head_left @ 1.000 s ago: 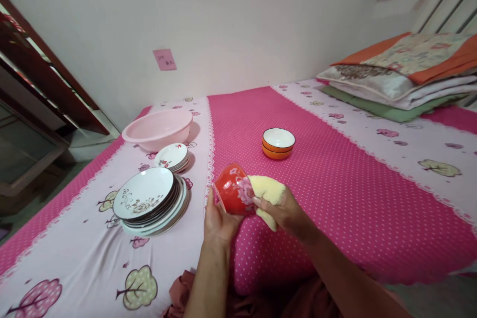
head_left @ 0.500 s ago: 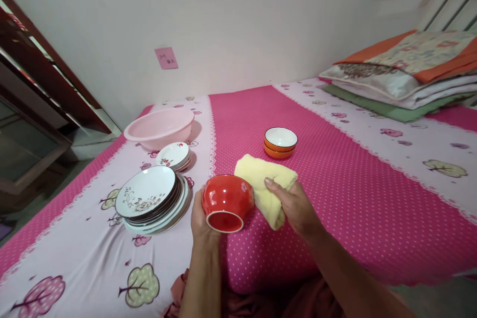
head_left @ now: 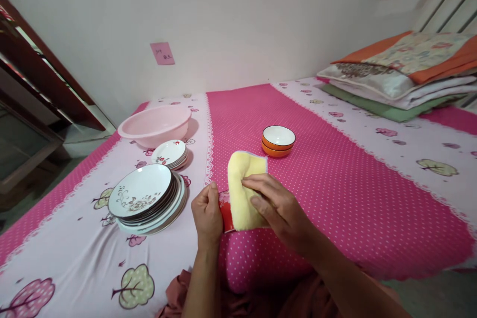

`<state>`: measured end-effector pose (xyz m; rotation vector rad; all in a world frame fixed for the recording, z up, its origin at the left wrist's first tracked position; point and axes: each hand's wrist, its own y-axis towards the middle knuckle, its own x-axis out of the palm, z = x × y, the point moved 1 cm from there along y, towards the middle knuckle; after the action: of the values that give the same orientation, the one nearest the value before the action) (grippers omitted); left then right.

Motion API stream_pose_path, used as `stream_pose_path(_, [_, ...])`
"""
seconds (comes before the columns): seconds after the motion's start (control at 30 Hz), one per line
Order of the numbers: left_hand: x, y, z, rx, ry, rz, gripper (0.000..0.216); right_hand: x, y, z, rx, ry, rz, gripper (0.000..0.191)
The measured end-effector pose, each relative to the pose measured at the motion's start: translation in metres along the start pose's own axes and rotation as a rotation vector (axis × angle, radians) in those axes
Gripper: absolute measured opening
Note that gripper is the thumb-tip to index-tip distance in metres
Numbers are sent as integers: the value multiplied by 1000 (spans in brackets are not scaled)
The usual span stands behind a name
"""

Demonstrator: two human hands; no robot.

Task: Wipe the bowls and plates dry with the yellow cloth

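Note:
My left hand point(head_left: 208, 211) is closed on the edge of a red bowl point(head_left: 226, 213), which is tilted on its side. Most of the bowl is hidden behind a folded yellow cloth point(head_left: 242, 194). With bent fingers, my right hand point(head_left: 278, 208) grips the cloth and presses it against the bowl. Just beyond the hands, two stacked orange bowls point(head_left: 278, 148) with white insides stand upright on the bed.
To the left lie a stack of large plates point(head_left: 143, 189) and a stack of small plates point(head_left: 169, 153). A pink basin point(head_left: 156, 126) stands behind them. Folded bedding point(head_left: 402, 79) is piled at the far right by the wall.
The red bowl has turned, so its foot ring no longer faces me. My right hand has brought the cloth leftward, over the bowl.

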<state>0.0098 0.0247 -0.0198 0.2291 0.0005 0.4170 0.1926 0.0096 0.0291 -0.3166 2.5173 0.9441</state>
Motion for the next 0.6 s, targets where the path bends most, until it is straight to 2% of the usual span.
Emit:
stream_pose_path(0.07, [1,-2,6,50,61,-46,46,5,1,3,-61,-151,49,33])
stream_pose_path(0.2, [4,-7,18,114,117,-141,48,17,0,5,-167,-282,43,52])
stream_pose_path(0.3, [2,-9,23,131,125,-172,52,23,-1,7,-135,-227,-40,55])
stream_pose_path(0.4, [0,-11,24,93,98,-145,57,23,-1,7,-34,-141,-65,49])
stream_pose_path(0.6, [0,-11,21,-104,-118,-52,57,13,2,8,104,106,-61,46])
